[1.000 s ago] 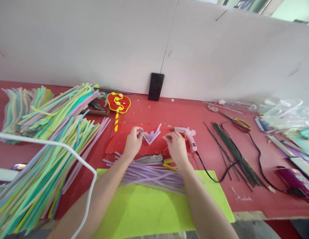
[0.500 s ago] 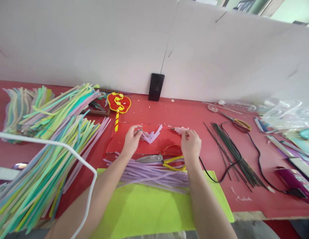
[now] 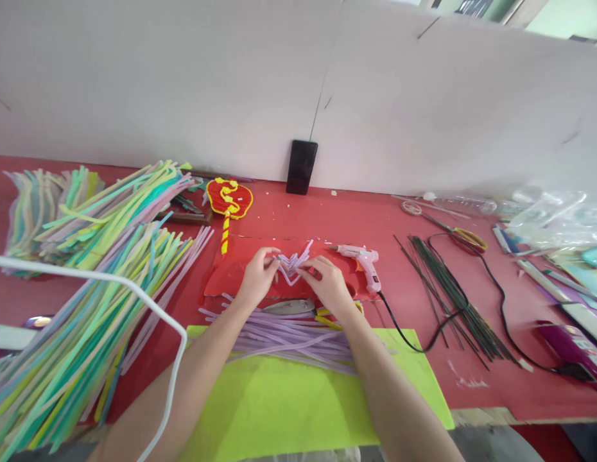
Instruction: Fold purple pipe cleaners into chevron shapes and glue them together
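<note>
A small zigzag piece of bent lilac pipe cleaners (image 3: 293, 264) lies on a red felt sheet (image 3: 227, 273). My left hand (image 3: 258, 279) pinches its left edge with closed fingers. My right hand (image 3: 326, 287) pinches its right side, fingers pressed together. A pink glue gun (image 3: 363, 261) lies on the red sheet just right of my right hand. A bundle of lilac pipe cleaners (image 3: 289, 335) and yellow-handled pliers (image 3: 298, 308) lie under my wrists, on a lime green sheet (image 3: 279, 404).
Big heaps of pastel pipe cleaners (image 3: 86, 282) fill the left. A red and yellow fan ornament (image 3: 228, 200) and a black phone (image 3: 301, 167) stand near the back wall. Green wire stems (image 3: 447, 295), a black cord (image 3: 491, 289), scissors (image 3: 452, 231) and plastic bags (image 3: 553, 218) lie right.
My right hand went to the glue gun half a second ago, let it go, and came back left to the lilac zigzag piece. The left hand stayed on the piece.
</note>
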`<state>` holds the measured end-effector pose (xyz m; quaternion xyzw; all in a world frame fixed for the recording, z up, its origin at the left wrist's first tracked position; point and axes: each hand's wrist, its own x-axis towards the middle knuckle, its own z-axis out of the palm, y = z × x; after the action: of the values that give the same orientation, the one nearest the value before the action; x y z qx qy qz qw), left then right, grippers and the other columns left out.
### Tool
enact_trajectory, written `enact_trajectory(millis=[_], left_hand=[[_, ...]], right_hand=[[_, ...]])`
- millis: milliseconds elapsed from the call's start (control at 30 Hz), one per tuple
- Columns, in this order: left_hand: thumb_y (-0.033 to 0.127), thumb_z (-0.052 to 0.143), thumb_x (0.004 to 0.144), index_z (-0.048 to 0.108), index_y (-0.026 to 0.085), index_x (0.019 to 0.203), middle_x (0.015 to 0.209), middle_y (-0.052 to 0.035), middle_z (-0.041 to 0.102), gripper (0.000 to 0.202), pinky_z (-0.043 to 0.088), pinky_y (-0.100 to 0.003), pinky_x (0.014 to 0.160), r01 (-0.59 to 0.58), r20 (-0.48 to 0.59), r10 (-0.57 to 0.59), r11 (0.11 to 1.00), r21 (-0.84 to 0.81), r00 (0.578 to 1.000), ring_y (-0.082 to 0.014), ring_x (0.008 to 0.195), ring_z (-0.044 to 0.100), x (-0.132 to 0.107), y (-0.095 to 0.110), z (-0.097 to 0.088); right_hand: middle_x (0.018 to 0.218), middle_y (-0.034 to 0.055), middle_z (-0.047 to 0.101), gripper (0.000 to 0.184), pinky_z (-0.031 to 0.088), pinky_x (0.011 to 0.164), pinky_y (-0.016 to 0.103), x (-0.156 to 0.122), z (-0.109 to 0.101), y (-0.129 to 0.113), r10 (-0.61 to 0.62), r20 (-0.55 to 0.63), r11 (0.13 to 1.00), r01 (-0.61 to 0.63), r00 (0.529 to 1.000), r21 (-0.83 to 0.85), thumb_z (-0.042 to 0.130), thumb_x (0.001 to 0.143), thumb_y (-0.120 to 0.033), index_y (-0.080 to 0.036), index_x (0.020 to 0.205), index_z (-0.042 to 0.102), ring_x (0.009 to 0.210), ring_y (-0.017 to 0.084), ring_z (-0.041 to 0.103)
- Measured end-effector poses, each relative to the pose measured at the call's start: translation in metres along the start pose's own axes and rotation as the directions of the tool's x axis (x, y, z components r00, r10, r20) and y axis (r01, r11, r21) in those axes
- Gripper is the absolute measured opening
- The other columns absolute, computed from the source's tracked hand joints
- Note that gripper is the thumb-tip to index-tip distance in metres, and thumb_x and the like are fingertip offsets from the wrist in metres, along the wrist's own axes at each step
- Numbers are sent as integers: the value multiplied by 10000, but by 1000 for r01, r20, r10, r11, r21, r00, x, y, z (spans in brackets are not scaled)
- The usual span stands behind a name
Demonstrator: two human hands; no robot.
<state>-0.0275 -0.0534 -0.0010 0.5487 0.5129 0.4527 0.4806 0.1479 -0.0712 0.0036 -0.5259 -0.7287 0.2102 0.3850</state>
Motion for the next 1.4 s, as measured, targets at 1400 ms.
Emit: enact_trajectory(millis=[1400], left_hand=[[154, 723, 708, 598, 193, 892, 925, -28, 572, 225, 409, -370, 832, -344, 202, 288, 633, 694, 936, -217, 938, 573, -5, -2, -4]], right_hand=[[1211, 38, 634, 443, 407, 1050, 380, 2, 6, 6, -92, 94, 989, 102, 991, -108, 386, 827, -33, -226, 1100, 677, 1189, 172, 537]])
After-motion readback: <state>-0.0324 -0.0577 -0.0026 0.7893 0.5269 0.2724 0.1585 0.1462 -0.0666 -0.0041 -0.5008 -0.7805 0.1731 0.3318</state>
